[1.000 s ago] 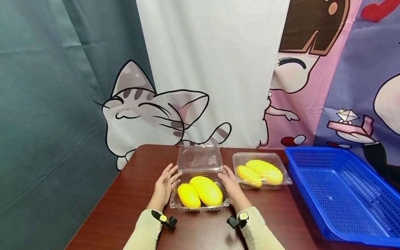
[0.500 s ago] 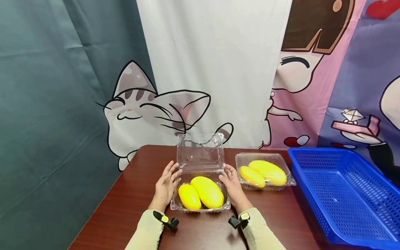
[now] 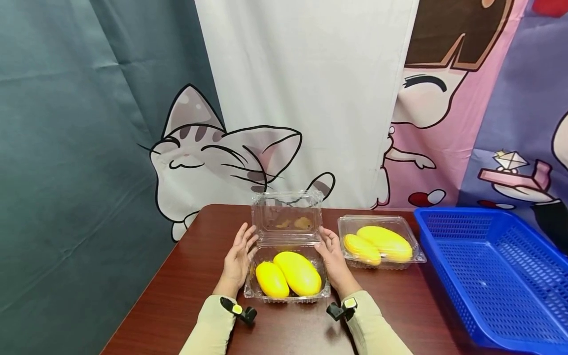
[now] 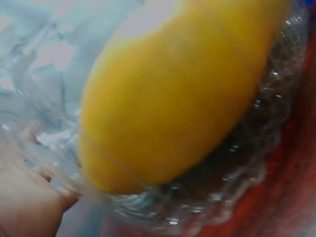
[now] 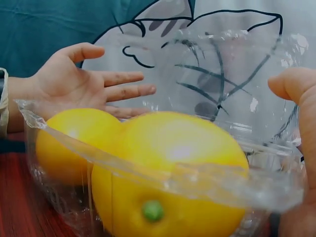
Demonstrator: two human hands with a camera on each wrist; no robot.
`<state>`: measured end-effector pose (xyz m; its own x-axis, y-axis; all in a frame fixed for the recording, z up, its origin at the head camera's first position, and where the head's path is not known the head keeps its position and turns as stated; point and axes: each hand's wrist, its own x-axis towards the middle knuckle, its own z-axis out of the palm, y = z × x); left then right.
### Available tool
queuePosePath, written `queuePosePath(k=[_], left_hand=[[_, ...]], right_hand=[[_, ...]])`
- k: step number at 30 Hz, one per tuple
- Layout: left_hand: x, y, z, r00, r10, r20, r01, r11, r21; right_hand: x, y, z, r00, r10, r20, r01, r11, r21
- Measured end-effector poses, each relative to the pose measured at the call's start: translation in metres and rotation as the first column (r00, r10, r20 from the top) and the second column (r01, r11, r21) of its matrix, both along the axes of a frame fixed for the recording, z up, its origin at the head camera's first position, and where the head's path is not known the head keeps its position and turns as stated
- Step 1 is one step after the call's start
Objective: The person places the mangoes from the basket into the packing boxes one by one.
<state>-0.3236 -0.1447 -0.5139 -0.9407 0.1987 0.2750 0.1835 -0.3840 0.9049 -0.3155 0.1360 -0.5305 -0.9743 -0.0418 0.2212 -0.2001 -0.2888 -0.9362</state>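
Observation:
A clear plastic clamshell box (image 3: 293, 299) stands on the table with its lid (image 3: 288, 237) raised at the back. Inside lie two yellow mango-like fruits, a smaller one (image 3: 272, 280) on the left and a larger one (image 3: 298, 273) on the right. My left hand (image 3: 236, 261) is at the box's left side, its fingers extended in the right wrist view. At the opposite side is my right hand (image 3: 334, 261), with relaxed fingers near the hinge. Whether either hand touches the plastic is hard to tell. A green stem end (image 5: 152, 211) shows on the larger fruit.
A second clear box (image 3: 399, 231), its lid down over two similar yellow fruits (image 3: 384, 243), sits to the right. Beyond it is a blue perforated basket (image 3: 448, 296). A printed curtain (image 3: 337, 98) hangs behind the brown table (image 3: 177, 296).
The near box's lid has swung up from leaning back to more upright. Both hands keep to the box's sides and shift slightly in view. The fruits stay inside the box.

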Motion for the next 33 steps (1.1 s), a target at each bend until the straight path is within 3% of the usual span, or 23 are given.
queuePosePath(k=[5, 10, 14, 17, 20, 23, 24, 28, 30, 33], left_hand=[[0.002, -0.008, 0.019, 0.999, 0.022, -0.031, -0.026, 0.989, -0.143], [0.014, -0.014, 0.052, 0.996, 0.060, -0.069, -0.077, 0.956, -0.283], [0.030, -0.015, 0.081, 0.995, 0.100, 0.013, -0.084, 0.895, -0.438], [0.043, -0.015, 0.098, 0.985, 0.134, 0.109, -0.052, 0.833, -0.551], [0.052, -0.013, 0.109, 0.974, 0.162, 0.161, -0.022, 0.768, -0.640], [0.054, -0.011, 0.112, 0.969, 0.184, 0.164, -0.016, 0.711, -0.703], [0.053, -0.010, 0.112, 0.969, 0.189, 0.159, -0.020, 0.702, -0.712], [0.048, -0.010, 0.105, 0.971, 0.192, 0.141, -0.036, 0.703, -0.710], [0.044, -0.011, 0.101, 0.968, 0.197, 0.154, -0.034, 0.713, -0.700], [0.037, -0.012, 0.090, 0.968, 0.195, 0.157, -0.027, 0.705, -0.708]], right_hand=[[0.004, -0.001, 0.023, 0.997, -0.058, 0.043, 0.056, 0.998, 0.038], [0.017, -0.003, 0.058, 0.980, -0.129, 0.154, 0.113, 0.988, 0.108], [0.030, 0.004, 0.085, 0.959, -0.170, 0.225, 0.105, 0.956, 0.276], [0.039, 0.011, 0.101, 0.953, -0.189, 0.238, 0.067, 0.896, 0.440], [0.045, 0.015, 0.111, 0.954, -0.191, 0.230, 0.029, 0.825, 0.564], [0.048, 0.016, 0.113, 0.957, -0.173, 0.233, -0.002, 0.798, 0.602], [0.048, 0.016, 0.113, 0.960, -0.160, 0.231, -0.011, 0.800, 0.600], [0.046, 0.015, 0.106, 0.969, -0.102, 0.226, -0.041, 0.832, 0.553], [0.044, 0.014, 0.102, 0.971, -0.063, 0.232, -0.064, 0.863, 0.502], [0.038, 0.012, 0.091, 0.967, -0.029, 0.255, -0.088, 0.896, 0.435]])
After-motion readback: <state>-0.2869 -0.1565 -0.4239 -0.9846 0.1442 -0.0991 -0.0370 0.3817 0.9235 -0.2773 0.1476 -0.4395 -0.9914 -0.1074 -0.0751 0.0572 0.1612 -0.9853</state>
